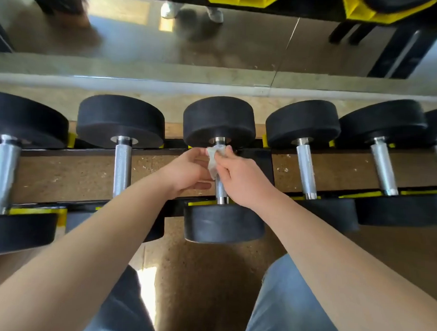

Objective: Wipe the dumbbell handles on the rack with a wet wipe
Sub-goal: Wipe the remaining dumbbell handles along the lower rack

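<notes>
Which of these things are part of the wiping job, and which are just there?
In the job: wet wipe, pinched by left hand and right hand; middle dumbbell handle; neighbouring handles; rack.
Just there: wall mirror; floor.

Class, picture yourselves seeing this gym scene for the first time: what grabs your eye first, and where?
Dead centre, the left hand and right hand both pinch a white wet wipe at the far end of the middle dumbbell handle. Black dumbbells line the rack from left to right, with a mirror along the top.
</notes>
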